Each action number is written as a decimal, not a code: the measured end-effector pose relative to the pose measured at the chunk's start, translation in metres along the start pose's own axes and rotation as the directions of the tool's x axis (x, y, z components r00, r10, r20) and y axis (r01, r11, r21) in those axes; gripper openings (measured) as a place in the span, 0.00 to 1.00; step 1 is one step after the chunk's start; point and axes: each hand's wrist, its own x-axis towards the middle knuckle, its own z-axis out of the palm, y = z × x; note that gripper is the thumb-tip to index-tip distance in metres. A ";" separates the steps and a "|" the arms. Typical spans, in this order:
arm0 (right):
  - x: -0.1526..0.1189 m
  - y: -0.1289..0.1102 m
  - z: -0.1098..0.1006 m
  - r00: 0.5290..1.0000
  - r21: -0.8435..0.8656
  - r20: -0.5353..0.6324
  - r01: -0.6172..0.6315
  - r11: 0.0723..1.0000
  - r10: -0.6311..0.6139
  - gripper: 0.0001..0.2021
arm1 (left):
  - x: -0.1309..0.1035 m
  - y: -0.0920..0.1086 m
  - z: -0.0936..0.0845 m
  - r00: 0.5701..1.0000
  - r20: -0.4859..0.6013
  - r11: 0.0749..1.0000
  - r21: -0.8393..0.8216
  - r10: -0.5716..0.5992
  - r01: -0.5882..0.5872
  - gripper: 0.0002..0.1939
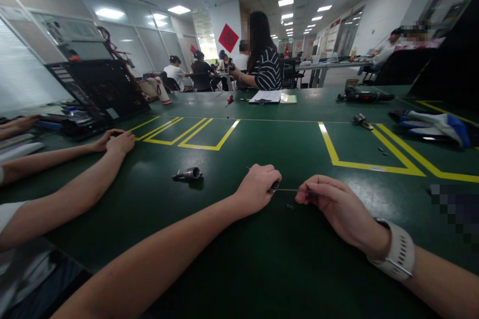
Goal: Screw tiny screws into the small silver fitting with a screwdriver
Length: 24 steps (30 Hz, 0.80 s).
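My left hand (256, 190) is closed around a dark metal cylindrical part (274, 187), and only its round end shows beside the fingers. From that end a thin straight metal rod (287, 190) runs across to my right hand (333, 204), which pinches it between thumb and fingers. Whether the rod sits inside the part or just touches it, I cannot tell. Tiny metal pieces (290, 206) lie on the table below the rod. Left of my left hand, a metal socket-like part (189, 173) rests on its side with its open end toward the right.
Yellow tape outlines (219, 148) mark the green table (269, 152). Toward the back lie a clipboard with papers (265, 97), a red screwdriver (229, 100) and a power tool (364, 94). Gloves (436, 127) lie right. A co-worker's hands (119, 142) are at left.
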 end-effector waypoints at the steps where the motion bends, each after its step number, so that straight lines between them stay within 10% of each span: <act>1: 0.000 0.000 0.000 1.000 -0.006 -0.020 0.010 1.000 -0.010 0.07 | 0.000 0.000 0.000 1.000 0.006 1.000 0.003 -0.027 0.027 0.04; 13: 0.004 0.002 -0.002 0.915 -0.179 -0.354 0.139 0.974 -0.196 0.08 | 0.001 -0.003 0.005 0.980 -0.031 0.975 -0.114 -0.198 0.193 0.05; 24: 0.006 0.000 0.003 0.973 -0.719 -0.082 0.092 0.689 -0.216 0.13 | 0.000 0.006 -0.009 0.982 0.124 0.981 -0.152 0.142 -0.123 0.09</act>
